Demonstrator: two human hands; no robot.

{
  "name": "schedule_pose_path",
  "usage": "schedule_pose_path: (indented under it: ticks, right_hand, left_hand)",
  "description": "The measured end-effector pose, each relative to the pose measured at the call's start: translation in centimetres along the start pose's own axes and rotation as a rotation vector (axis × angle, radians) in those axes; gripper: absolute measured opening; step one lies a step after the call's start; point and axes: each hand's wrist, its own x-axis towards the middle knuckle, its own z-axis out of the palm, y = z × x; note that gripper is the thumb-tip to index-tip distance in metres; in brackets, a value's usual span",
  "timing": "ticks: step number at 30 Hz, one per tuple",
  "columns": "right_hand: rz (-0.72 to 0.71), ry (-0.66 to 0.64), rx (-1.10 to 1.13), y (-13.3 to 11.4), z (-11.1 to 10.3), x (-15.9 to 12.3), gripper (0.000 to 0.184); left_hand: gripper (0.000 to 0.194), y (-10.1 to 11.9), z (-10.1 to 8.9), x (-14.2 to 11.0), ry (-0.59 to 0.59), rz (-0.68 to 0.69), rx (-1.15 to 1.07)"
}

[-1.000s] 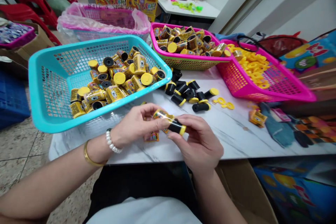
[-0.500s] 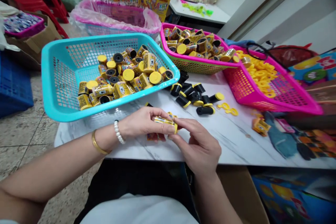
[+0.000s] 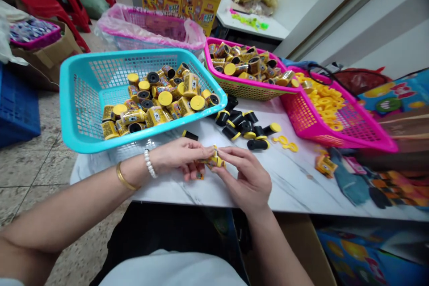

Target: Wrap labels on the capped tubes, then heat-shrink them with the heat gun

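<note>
My left hand and my right hand meet above the white marble table, both pinching a small yellow-labelled canister. Their fingers hide most of it. A loose black cylinder lies just beyond my left hand, and a small yellow printed piece shows under that hand. To the right of my hands stands a group of black cylinders with yellow caps. The teal plastic basket of labelled canisters sits nearest my left hand.
A pink-rimmed basket of canisters and a pink basket of yellow rings sit at the back right. Yellow rings and a yellow box lie on the table. A plastic-lined basket stands behind.
The canister has turned between my fingers, and its black end no longer shows. My hands have drawn closer together. The view has shifted slightly, and a loose black cylinder now shows beyond my left hand.
</note>
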Motion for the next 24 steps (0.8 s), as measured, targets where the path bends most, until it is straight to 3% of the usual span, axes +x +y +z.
schedule_pose_path:
  ticks: [3, 6, 8, 13, 15, 18, 24]
  right_hand:
    - [-0.017, 0.002, -0.033, -0.2, -0.2, 0.1, 0.034]
    - [0.121, 0.04, 0.033, -0.6, 0.4, 0.2, 0.029]
    - [0.242, 0.036, 0.114, -0.7, 0.7, 0.3, 0.024]
    - [0.518, -0.279, 0.584, -0.2, -0.9, 0.9, 0.047]
    - [0.523, -0.314, 0.689, -0.1, -1.3, 0.9, 0.039]
    - [0.493, -0.201, 0.71, -0.3, -0.9, 0.8, 0.014]
    - [0.397, -0.158, 0.601, -0.7, 0.5, 0.5, 0.022]
  left_hand:
    - [0.043, -0.2, 0.2, 0.1, 0.051, 0.106, 0.038]
    - [0.033, -0.3, 0.5, 0.3, 0.166, 0.27, 0.071]
    - [0.034, -0.2, 0.5, 0.2, 0.173, 0.278, 0.1]
    - [0.052, -0.1, 0.5, 0.1, 0.018, 0.139, 0.098]
    - [0.058, -0.3, 0.5, 0.2, 0.004, 0.11, 0.048]
    - [0.062, -0.6, 0.3, 0.5, -0.036, 0.077, -0.004]
    - [0.058, -0.7, 0.4, 0.7, -0.003, 0.051, -0.068]
